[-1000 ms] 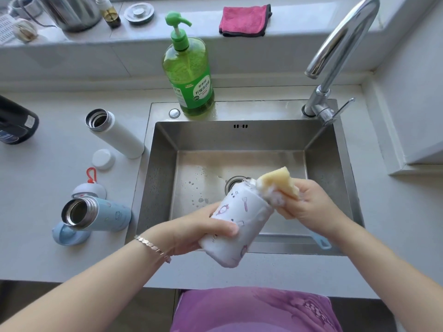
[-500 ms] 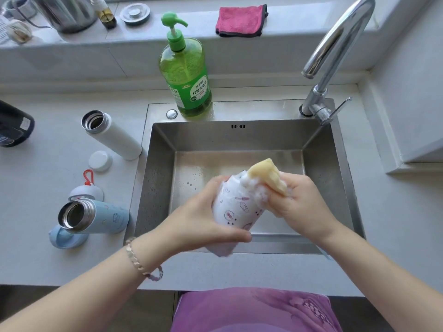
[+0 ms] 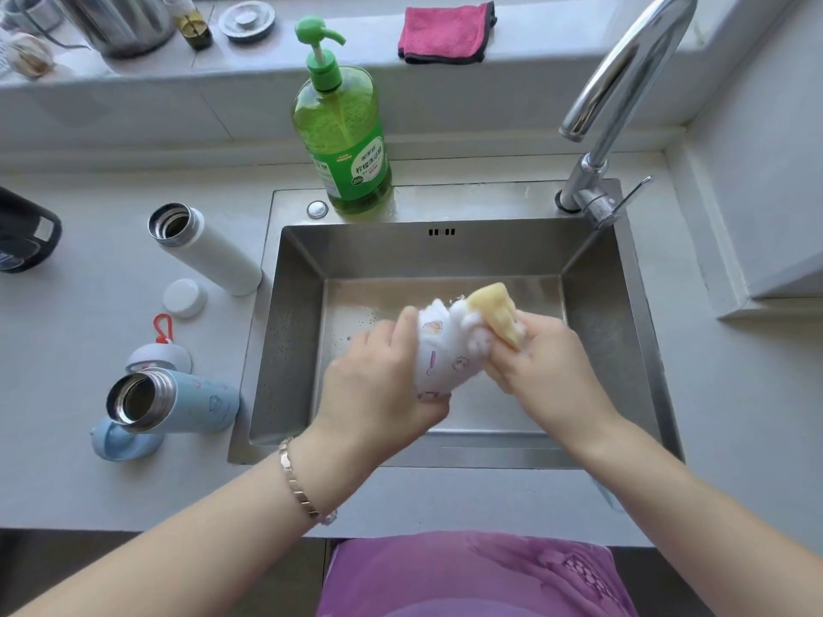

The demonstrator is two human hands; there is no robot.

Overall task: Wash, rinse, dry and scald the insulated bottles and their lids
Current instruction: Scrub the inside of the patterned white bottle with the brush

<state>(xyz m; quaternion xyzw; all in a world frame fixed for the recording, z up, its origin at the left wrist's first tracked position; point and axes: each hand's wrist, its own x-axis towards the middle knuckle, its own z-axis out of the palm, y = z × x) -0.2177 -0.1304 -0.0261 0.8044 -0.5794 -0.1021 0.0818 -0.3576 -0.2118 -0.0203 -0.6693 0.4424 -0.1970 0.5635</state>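
The patterned bottle (image 3: 438,365) has its mouth hidden under foam (image 3: 475,337) and sponge (image 3: 499,310).

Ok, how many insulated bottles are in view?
3: patterned bottle in left hand and right hand over the sink; the white bottle and blue bottle on the counter left of it. The dark object far left is unclear.

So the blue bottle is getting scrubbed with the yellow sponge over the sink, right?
Not the blue bottle: that one is on the counter, left of the sink. The head view shows the left hand holding the patterned bottle while the right hand scrubs it with the yellow sponge over the sink.
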